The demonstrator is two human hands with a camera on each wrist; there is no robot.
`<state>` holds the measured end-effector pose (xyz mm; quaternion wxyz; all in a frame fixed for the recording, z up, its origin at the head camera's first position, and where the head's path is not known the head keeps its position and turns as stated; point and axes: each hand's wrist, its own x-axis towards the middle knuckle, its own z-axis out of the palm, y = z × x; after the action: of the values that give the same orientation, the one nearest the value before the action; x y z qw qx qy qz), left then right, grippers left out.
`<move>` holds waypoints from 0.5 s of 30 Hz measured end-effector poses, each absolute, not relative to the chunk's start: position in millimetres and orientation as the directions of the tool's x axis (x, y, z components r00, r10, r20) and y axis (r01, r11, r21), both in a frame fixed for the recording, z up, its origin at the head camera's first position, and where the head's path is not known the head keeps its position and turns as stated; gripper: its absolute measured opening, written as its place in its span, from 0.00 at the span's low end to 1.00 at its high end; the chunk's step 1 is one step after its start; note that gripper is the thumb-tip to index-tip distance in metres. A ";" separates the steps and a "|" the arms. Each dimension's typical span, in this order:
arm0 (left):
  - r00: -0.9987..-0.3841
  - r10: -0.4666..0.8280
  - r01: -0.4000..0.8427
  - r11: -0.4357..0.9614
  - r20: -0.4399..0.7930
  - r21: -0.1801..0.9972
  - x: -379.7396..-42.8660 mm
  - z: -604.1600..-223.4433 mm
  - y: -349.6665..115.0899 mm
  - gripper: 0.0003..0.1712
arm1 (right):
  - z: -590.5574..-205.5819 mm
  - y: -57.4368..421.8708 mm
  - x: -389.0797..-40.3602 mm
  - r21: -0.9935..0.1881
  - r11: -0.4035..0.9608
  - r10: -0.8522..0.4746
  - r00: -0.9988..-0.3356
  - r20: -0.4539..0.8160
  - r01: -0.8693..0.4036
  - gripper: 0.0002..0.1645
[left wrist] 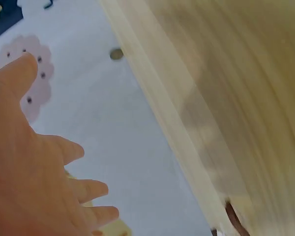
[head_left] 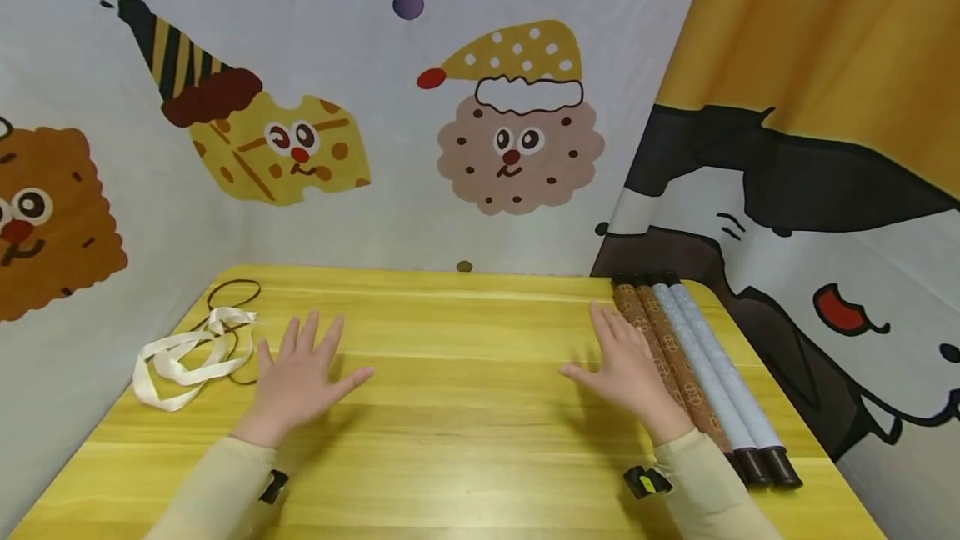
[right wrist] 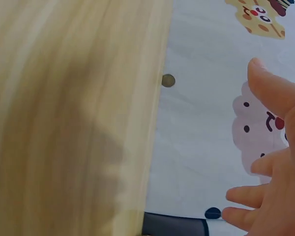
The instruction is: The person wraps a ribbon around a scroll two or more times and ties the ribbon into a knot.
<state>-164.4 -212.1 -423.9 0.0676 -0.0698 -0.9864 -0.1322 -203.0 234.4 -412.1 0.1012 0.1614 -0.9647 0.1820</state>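
Observation:
My left hand (head_left: 300, 377) hovers above the left half of the table, fingers spread and straight, holding nothing. Just left of it lie a loosely looped white ribbon (head_left: 167, 365) and a thin dark cord (head_left: 234, 280). On the other side, my right hand (head_left: 626, 365) is also held up, with its thumb pointing inward and nothing in its grasp. It overlaps part of the brown patterned rolls (head_left: 678, 361) in the head view. Beside these lie two light blue rolls (head_left: 726, 373) with dark end caps. Both wrist views show straight, empty fingers.
A yellow wood-grain table (head_left: 465, 407) spans the space under both hands. Its far edge meets a pale cloth (head_left: 405, 232) printed with cartoon food. On the right hangs a yellow, black and white printed cloth (head_left: 817, 82).

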 end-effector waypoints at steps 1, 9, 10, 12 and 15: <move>-0.982 0.110 0.145 0.957 0.151 0.250 -165.4 -423.1 -217.6 0.58 | -414.5 232.7 -202.9 -0.322 0.880 -0.274 -0.926 0.260 -0.351 0.63; -0.987 0.030 0.069 0.964 0.155 0.257 -168.7 -424.6 -254.9 0.60 | -427.9 221.4 -204.4 -0.296 0.879 -0.278 -0.907 0.316 -0.373 0.64; -0.987 0.024 0.065 0.964 0.159 0.258 -169.0 -425.6 -259.6 0.60 | -428.5 219.9 -204.2 -0.294 0.879 -0.279 -0.905 0.322 -0.375 0.64; -0.986 0.019 0.062 0.964 0.165 0.258 -169.9 -427.3 -270.3 0.59 | -429.4 216.5 -203.5 -0.287 0.880 -0.283 -0.902 0.326 -0.380 0.64; -0.985 0.015 0.061 0.964 0.174 0.259 -170.5 -429.0 -285.2 0.58 | -430.2 211.3 -200.5 -0.270 0.882 -0.299 -0.901 0.316 -0.387 0.64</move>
<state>-170.5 -285.2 -429.0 0.0858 -0.0191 -0.9873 -0.1327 -200.5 211.3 -430.2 0.1336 0.1784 -0.9607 0.1654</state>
